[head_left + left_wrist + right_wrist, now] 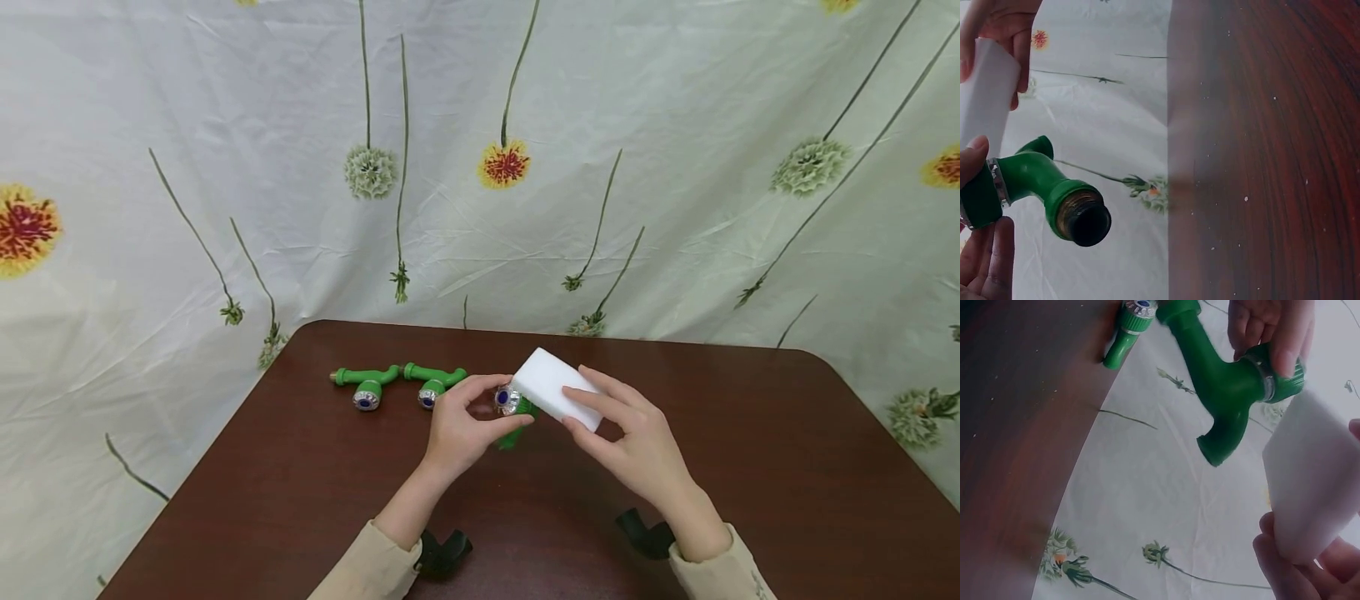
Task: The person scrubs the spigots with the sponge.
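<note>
My left hand (462, 422) pinches a green tap (1213, 381) by its ribbed knob, holding it above the table. In the left wrist view the tap's threaded brown inlet (1082, 215) points toward the camera. A white sponge block (557, 387) is gripped between the thumb and fingers of my right hand (637, 437). One end of the sponge (1316, 475) is right at the tap's knob, where a silver cap with a blue centre (506, 398) shows in the head view. The left fingers hide part of the knob.
Two more green taps, one at the left (367, 387) and one beside it (431, 382), lie on the dark brown table (300, 500) behind the left hand. A white cloth with printed flowers (450, 233) hangs behind the table. Black straps with mounts (446, 552) sit at both wrists.
</note>
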The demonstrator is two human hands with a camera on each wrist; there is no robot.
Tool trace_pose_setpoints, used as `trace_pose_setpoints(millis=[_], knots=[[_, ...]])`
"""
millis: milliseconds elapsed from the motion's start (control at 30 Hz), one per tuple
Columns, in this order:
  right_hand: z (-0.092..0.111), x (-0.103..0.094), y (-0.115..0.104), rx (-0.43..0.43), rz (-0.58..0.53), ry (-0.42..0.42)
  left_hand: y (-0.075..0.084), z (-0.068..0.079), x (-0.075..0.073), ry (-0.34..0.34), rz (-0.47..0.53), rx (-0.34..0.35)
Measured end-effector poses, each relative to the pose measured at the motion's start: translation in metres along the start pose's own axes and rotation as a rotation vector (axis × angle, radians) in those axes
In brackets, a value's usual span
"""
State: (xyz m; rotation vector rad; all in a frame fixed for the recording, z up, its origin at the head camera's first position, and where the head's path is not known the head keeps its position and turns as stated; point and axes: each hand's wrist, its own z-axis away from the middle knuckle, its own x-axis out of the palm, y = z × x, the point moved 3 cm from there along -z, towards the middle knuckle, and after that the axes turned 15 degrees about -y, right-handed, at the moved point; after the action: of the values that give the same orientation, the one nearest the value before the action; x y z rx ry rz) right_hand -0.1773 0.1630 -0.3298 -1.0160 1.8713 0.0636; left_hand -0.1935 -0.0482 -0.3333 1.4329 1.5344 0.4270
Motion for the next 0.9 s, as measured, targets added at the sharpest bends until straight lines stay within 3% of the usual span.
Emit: trace_pose_setpoints(millis=[167, 433, 633, 900], knots=[[0.0, -0.002, 0.0, 0.019, 0.007, -0.001, 0.0, 0.0, 0.0, 0.008, -0.016, -0.003], [-0.002, -0.004, -0.002, -0.091, -0.028, -0.002, -0.034, -0.002, 0.007, 0.019, 0.013, 0.031], [-0.001, -0.006, 0.0, -0.05, 0.023, 0.027, -0.04, -0.002, 0.006, 0.027, 0.052, 0.008], [-0.002, -0.003, 0.0, -0.144, -0.017, -0.01, -0.001, 0.0, -0.001, 0.024, 0.027, 0.032]])
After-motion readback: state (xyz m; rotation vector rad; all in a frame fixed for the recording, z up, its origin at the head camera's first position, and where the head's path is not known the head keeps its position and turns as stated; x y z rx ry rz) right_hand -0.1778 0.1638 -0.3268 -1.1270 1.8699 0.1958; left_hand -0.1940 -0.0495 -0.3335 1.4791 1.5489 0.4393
